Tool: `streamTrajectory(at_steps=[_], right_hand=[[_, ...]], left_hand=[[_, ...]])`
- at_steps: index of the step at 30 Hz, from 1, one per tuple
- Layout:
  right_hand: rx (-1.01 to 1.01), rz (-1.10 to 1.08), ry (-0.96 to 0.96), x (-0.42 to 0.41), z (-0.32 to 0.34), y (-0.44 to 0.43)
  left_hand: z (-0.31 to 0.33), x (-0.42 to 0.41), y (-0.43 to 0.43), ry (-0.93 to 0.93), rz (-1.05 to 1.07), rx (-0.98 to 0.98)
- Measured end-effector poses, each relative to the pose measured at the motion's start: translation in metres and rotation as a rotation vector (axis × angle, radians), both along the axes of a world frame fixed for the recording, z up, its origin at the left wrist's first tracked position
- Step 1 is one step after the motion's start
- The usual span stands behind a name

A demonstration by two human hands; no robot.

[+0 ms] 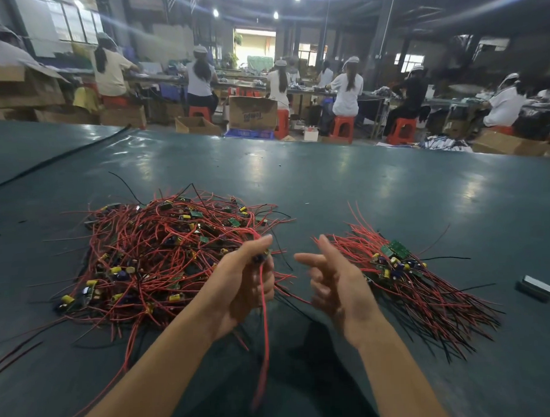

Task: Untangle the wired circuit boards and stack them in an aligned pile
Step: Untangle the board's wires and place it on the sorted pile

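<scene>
A big tangled heap of circuit boards with red and black wires lies on the dark green table, left of centre. To the right sits an aligned pile of boards, its wires fanned toward me. My left hand grips a small board between thumb and fingers at the heap's right edge; its red wire hangs down toward me. My right hand hovers between the heap and the pile, fingers loosely spread and holding nothing.
A small grey rectangular block lies at the right of the table. A black cable runs across the far left of the table. Beyond the table's far edge, several people sit on red stools among cardboard boxes.
</scene>
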State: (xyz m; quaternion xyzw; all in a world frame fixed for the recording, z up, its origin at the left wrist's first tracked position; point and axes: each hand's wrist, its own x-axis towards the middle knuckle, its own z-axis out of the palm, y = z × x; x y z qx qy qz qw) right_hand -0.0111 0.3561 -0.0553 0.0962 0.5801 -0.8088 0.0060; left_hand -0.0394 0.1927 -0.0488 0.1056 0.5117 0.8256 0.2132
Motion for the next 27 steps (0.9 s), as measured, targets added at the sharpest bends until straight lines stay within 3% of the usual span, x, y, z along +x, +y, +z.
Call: streamTrajectory(at_steps=[3,10,12,16,19,22,27], right_hand=[[0.122,0.121,0.046,0.003,-0.002,-0.016],[0.08,0.085,0.011,0.007,-0.006,-0.029],[0.051,0.045,-0.02,0.007,-0.005,-0.031],[-0.152,-0.093,0.016,0.007,-0.001,-0.035],[-0.217,-0.181,0.074,0.009,0.001,-0.039],[-0.134,-0.241,0.101,0.01,-0.001,-0.044],[-0.047,-0.22,0.187,0.013,-0.004,-0.058]], left_hand=[[0.0,0.006,0.003,0.046,-0.118,-0.17],[-0.007,0.006,0.003,0.015,-0.135,-0.368],[-0.008,0.005,0.003,-0.036,-0.122,-0.338],[-0.016,-0.001,0.008,-0.241,-0.052,-0.027],[-0.034,0.001,0.016,-0.049,0.018,-0.146],[-0.042,0.005,0.022,0.162,0.051,-0.173],[-0.037,0.003,0.024,0.165,0.283,-0.087]])
